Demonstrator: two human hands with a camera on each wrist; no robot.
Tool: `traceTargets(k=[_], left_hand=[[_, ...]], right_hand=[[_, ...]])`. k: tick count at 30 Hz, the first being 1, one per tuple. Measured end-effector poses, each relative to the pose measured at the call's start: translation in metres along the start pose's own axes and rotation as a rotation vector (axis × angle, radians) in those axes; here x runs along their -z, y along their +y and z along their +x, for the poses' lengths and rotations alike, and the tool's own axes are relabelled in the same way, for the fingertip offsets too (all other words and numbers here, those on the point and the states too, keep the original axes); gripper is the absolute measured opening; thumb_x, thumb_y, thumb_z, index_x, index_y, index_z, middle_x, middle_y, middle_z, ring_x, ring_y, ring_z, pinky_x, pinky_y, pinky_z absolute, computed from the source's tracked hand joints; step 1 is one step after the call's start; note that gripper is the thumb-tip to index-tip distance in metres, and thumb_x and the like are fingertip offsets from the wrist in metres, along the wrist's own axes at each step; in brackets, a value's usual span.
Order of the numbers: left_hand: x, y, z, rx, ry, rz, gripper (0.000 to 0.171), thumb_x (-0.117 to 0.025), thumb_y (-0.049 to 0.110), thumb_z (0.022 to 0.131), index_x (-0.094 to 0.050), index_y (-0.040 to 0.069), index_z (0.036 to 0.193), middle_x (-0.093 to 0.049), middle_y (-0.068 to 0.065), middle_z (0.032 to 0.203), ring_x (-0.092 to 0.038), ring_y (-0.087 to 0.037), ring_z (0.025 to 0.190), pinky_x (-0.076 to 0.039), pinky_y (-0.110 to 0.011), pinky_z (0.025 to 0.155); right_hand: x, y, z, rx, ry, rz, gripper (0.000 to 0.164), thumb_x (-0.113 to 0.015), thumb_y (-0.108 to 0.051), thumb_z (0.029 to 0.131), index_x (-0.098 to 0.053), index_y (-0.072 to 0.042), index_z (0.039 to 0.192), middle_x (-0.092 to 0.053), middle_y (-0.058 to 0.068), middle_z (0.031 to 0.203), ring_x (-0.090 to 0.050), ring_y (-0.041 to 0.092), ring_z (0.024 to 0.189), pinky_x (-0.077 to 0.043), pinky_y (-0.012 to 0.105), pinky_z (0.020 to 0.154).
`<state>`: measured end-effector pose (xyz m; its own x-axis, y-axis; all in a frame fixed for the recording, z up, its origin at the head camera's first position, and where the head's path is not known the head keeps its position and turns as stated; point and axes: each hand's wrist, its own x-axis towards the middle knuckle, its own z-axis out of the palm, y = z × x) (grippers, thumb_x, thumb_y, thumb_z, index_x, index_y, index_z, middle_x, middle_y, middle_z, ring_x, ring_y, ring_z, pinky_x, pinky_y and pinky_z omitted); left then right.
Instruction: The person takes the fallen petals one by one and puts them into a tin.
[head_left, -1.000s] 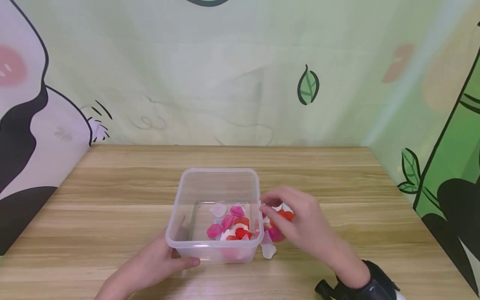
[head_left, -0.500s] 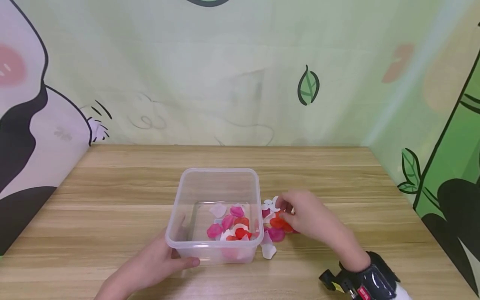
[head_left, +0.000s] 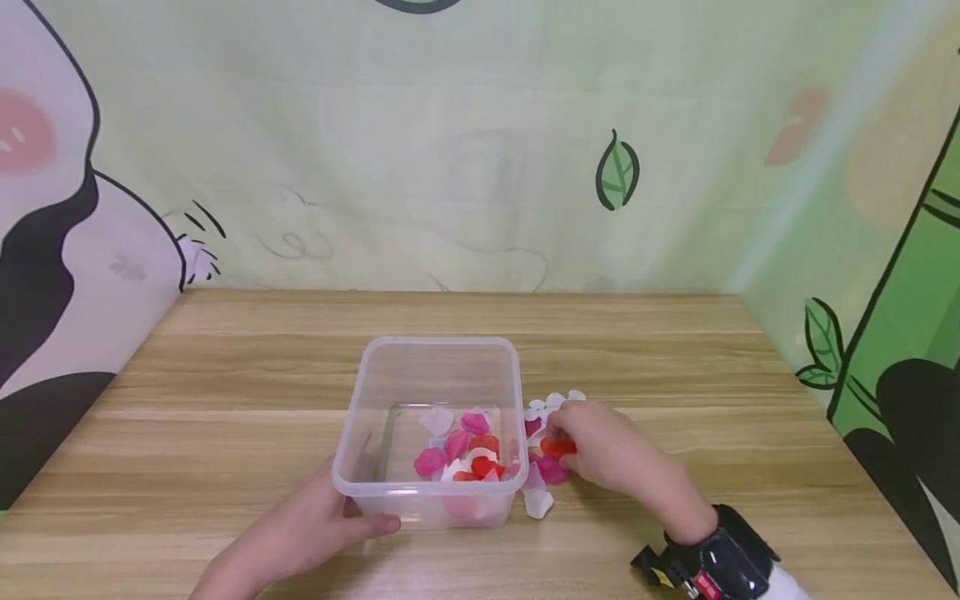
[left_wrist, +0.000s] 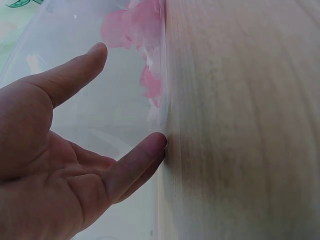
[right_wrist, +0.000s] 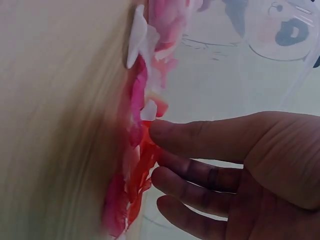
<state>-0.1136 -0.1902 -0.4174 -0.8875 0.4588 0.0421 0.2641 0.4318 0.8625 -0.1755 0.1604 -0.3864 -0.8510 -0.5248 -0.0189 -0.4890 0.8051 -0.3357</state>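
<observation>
Just beside the right wall of the clear plastic box [head_left: 405,488], my right hand [head_left: 609,450] was bent down over the red petals [head_left: 557,448], thumb and fingers drawn near one another. The thumb tip met the red ones in the right wrist view, though I cannot tell whether I had any pinched. My left hand [head_left: 315,527] sat about the box's near left corner, thumb along the near wall, fingers along the left side, spread well apart and curled round nothing; how firmly it pressed I cannot tell.

Close about my right fingertips lay the rest of the loose heap: deep pink petals [head_left: 551,469] a little nearer to me, a white petal [head_left: 537,502] nearer still, more white petals [head_left: 555,402] on the far side. Inside the box, other petals [head_left: 456,443], pink, red and white, lay on the bottom, mostly toward its right and near side.

I took this for the picking-up step, part of the petals being inside and part outside. The next move, I judged, called for a light pinch and a lift higher than the rim, the left hand steadying the box.

Beneath ran the wood-grain table [head_left: 225,375]; behind it stood a pale green backdrop [head_left: 487,108].
</observation>
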Motion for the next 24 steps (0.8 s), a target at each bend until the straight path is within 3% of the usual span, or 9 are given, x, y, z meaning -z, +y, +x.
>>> traceTargets(k=[7, 14, 19, 24], left_hand=[[-0.0015, -0.0011, -0.0001, -0.057, -0.008, -0.029, 0.098, -0.085, 0.023, 0.087, -0.019, 0.010, 0.158, -0.053, -0.022, 0.140, -0.059, -0.028, 0.111, -0.054, -0.033, 0.090], [-0.0006, -0.0011, -0.0014, -0.019, -0.001, 0.015, 0.102, -0.086, 0.028, 0.086, -0.017, 0.007, 0.159, -0.057, -0.020, 0.130, -0.061, -0.025, 0.101, -0.055, -0.032, 0.084], [-0.0004, 0.0004, -0.0014, 0.031, 0.004, 0.023, 0.107, -0.087, 0.029, 0.085, -0.015, 0.006, 0.160, -0.053, -0.021, 0.135, -0.059, -0.027, 0.102, -0.055, -0.031, 0.084], [-0.0002, 0.0007, -0.0015, 0.036, 0.007, 0.025, 0.108, -0.087, 0.029, 0.085, -0.014, 0.006, 0.161, -0.051, -0.022, 0.139, -0.059, -0.028, 0.105, -0.054, -0.032, 0.085]], right_hand=[[-0.0057, 0.0040, 0.0028, 0.036, 0.041, -0.043, 0.018, -0.084, -0.001, 0.082, -0.069, -0.012, 0.081, -0.061, -0.005, 0.078, -0.056, 0.013, 0.074, -0.051, 0.031, 0.068], [-0.0057, 0.0059, 0.0044, 0.037, 0.102, -0.015, 0.015, -0.078, -0.002, 0.086, -0.069, -0.012, 0.080, -0.058, -0.007, 0.074, -0.052, 0.011, 0.069, -0.046, 0.027, 0.061], [-0.0035, 0.0078, 0.0045, 0.018, 0.122, 0.026, 0.017, -0.075, -0.002, 0.087, -0.066, -0.014, 0.079, -0.055, -0.007, 0.072, -0.050, 0.011, 0.067, -0.046, 0.028, 0.060], [0.0007, 0.0083, 0.0040, 0.019, 0.146, 0.082, 0.018, -0.075, -0.002, 0.086, -0.064, -0.016, 0.079, -0.054, -0.008, 0.069, -0.049, 0.010, 0.063, -0.045, 0.027, 0.056]])
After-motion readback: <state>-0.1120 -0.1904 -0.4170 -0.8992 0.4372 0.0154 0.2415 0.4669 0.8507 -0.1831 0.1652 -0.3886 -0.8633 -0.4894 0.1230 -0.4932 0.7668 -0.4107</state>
